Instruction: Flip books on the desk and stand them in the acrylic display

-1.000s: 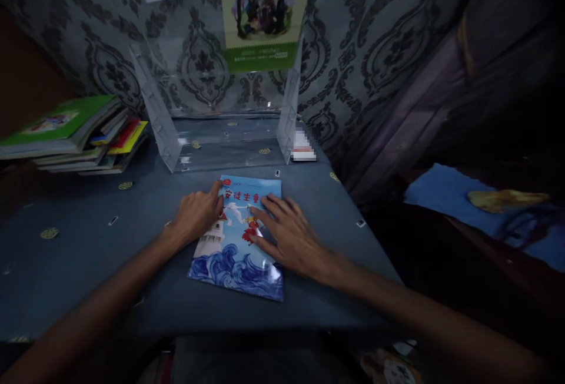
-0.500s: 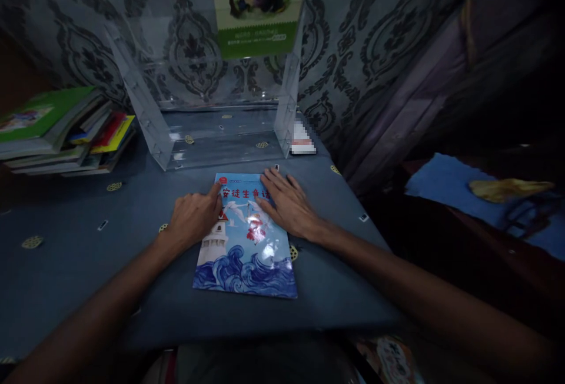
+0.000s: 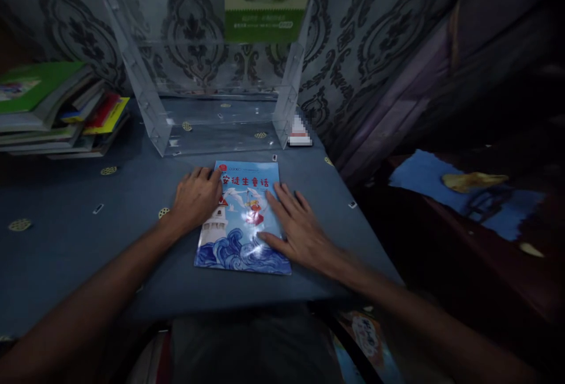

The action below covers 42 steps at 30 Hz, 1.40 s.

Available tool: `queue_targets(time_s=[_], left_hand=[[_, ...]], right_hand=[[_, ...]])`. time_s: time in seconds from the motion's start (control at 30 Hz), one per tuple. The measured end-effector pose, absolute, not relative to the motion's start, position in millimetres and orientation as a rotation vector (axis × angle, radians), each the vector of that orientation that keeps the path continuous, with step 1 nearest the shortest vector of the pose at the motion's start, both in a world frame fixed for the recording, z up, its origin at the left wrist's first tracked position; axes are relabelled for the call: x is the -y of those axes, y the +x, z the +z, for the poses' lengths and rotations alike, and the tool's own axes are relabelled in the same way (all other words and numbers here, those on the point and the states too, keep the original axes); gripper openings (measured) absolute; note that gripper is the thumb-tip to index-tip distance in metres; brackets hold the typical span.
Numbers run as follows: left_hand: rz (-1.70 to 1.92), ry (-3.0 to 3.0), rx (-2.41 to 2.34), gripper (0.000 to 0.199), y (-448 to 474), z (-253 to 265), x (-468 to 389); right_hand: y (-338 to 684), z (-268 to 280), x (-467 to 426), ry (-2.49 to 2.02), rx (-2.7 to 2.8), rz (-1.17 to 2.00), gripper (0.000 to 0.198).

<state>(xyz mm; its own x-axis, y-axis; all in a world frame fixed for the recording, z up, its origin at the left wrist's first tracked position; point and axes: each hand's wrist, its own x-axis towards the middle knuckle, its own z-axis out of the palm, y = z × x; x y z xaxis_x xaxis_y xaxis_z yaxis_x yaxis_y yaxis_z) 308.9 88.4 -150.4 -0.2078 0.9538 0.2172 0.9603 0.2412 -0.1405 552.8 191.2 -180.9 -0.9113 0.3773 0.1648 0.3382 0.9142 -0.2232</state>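
A thin blue storybook (image 3: 247,225) lies closed on the table, its cover showing a lighthouse, white birds, a figure in red and dark blue waves. My left hand (image 3: 196,198) rests along the book's upper left edge, fingers bent a little and nothing gripped. On the right side of the cover, my right hand (image 3: 300,228) lies flat and open, fingers spread, the thumb reaching toward the waves. Behind the book stands a clear acrylic rack (image 3: 154,119), with a green-bordered book (image 3: 265,25) upright in its upper part.
A stack of books (image 3: 44,119) sits at the left on the patterned blue tablecloth (image 3: 132,219). A white card-like thing (image 3: 300,133), pixelated, lies beside the rack. Lower right, a blue cloth (image 3: 410,178) bears a yellowish object (image 3: 474,182). Patterned wallpaper is behind.
My right hand has slid down the cover toward me, uncovering the end of the title. My left hand stays at the left edge, its forefinger drawn in. The view has shifted slightly.
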Motion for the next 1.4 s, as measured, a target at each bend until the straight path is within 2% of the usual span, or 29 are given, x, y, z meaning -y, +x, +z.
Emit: queue_targets(time_s=[0.2, 0.37, 0.47, 0.6, 0.67, 0.77, 0.83, 1.0, 1.1, 1.17, 1.27, 1.33, 1.4], left_hand=[[-0.012, -1.774, 2.395, 0.041, 314, -143, -89], [-0.374, -1.81, 2.471, 0.041, 307, -148, -89], [-1.014, -1.776, 2.583, 0.04, 295, -153, -92], [-2.341, -1.263, 2.705, 0.044, 284, -154, -95], [-2.672, -1.004, 2.766, 0.039, 283, -151, -94], [-2.753, -1.002, 2.894, 0.019, 288, -145, -91], [-2.794, -1.021, 2.939, 0.014, 291, -140, -89], [-3.107, -1.052, 2.73, 0.016, 292, -130, -87], [-3.21, -1.089, 2.553, 0.024, 290, -126, -84], [-3.212, -1.102, 2.503, 0.032, 288, -124, -82], [-3.151, -1.127, 2.478, 0.038, 284, -120, -82], [-3.073, -1.204, 2.447, 0.04, 281, -112, -85], [-2.986, -1.326, 2.343, 0.042, 281, -95, -93]], right_hand=[[583, -183, -155, -0.519, 2.847, 0.322, 0.079], [583, -181, -154, -0.526, 2.862, 0.378, 0.08], [582, -181, -156, -0.519, 2.874, 0.425, 0.082], [584, -180, -157, -0.539, 2.873, 0.517, 0.085], [586, -181, -159, -0.556, 2.849, 0.576, 0.085], [590, -183, -164, -0.544, 2.799, 0.691, 0.083], [590, -186, -171, -0.549, 2.771, 0.781, 0.084], [573, -190, -200, -0.661, 2.506, 1.023, 0.092], [554, -186, -217, -0.769, 2.247, 1.308, 0.096], [542, -182, -226, -0.798, 2.113, 1.602, 0.087], [527, -170, -237, -0.721, 1.968, 1.955, 0.059], [520, -156, -246, -0.64, 1.929, 1.999, 0.048], [515, -134, -256, -0.541, 1.951, 1.912, 0.043]])
